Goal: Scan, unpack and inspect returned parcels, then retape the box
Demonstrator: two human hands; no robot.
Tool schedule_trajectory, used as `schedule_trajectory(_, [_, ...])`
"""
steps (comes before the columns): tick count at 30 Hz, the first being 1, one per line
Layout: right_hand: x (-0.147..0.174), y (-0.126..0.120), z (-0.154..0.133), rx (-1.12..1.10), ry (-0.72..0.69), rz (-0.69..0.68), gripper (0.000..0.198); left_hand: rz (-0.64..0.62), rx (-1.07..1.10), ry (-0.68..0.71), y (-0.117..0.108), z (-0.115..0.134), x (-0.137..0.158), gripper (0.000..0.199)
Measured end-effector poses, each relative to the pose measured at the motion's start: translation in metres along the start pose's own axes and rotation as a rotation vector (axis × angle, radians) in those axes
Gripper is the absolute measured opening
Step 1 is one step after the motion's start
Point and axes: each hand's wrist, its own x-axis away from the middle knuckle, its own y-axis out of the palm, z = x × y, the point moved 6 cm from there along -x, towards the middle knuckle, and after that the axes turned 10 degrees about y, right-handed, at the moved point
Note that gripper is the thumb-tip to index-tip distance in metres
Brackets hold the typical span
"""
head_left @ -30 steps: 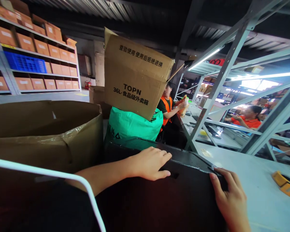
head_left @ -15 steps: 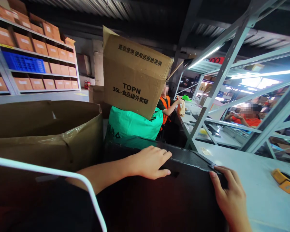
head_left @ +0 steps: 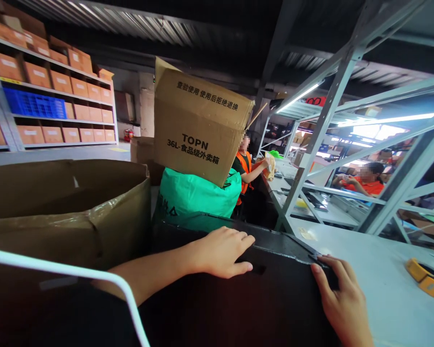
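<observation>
- Left hand (head_left: 222,251): palm down, fingers together and lightly curled, laid flat over the top edge of a large black box-shaped case (head_left: 238,299); it presses on the edge rather than closing round it.
- Right hand (head_left: 342,300): fingers spread and hooked over the near right corner of the same case, thumb side against its wall; a loose hold on the corner.
- Black case: directly beneath both hands, filling the low centre, with a slot-like cutout just past the left hand's fingertips.
- Beyond the left hand: a green plastic sack (head_left: 197,195), with a tilted brown cardboard carton printed "TOPN 36L" (head_left: 198,127) resting on top of it.
- Left of the left forearm: a big open brown cardboard box lined with clear plastic film (head_left: 68,212); a white curved rail (head_left: 94,277) crosses just before it.
- Right of the right hand: a pale grey worktable (head_left: 383,279) carrying a yellow hand tool (head_left: 425,280), well apart from the fingers.
- Above that table: grey metal racking (head_left: 321,125).
- Farther off: a person in an orange vest (head_left: 246,168) and a person in a red shirt (head_left: 369,180).
</observation>
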Motion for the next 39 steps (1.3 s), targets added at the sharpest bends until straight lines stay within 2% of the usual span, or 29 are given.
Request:
schedule_trajectory(5, [-0.006,0.002,0.022,-0.031,0.085,-0.029,0.063,-0.114,0.115,-0.034,-0.012,-0.02,-0.002,0.067])
schedule_trajectory(10, [-0.012,-0.003,0.057,-0.028,0.25,-0.013,0.079,-0.109,0.073,-0.319,-0.029,-0.072,0.013,0.07])
schedule_trajectory(13, [-0.013,-0.002,0.059,-0.038,0.251,-0.032,0.079,-0.078,0.05,-0.439,-0.025,-0.099,0.025,0.079])
schedule_trajectory(18, [-0.013,0.003,0.05,-0.021,0.21,-0.034,0.074,-0.054,0.106,-0.602,-0.007,-0.127,0.043,0.093])
schedule_trajectory(22, [-0.014,0.002,0.047,0.001,0.18,-0.017,0.072,0.004,0.133,-0.571,-0.001,-0.133,0.048,0.084])
schedule_trajectory(29, [-0.01,-0.007,0.043,0.021,0.131,0.038,0.064,0.09,0.104,-0.547,-0.004,-0.126,0.049,0.074])
schedule_trajectory(39, [-0.011,-0.011,0.036,-0.004,0.117,0.036,0.041,0.129,0.053,-0.513,-0.003,-0.126,0.051,0.066])
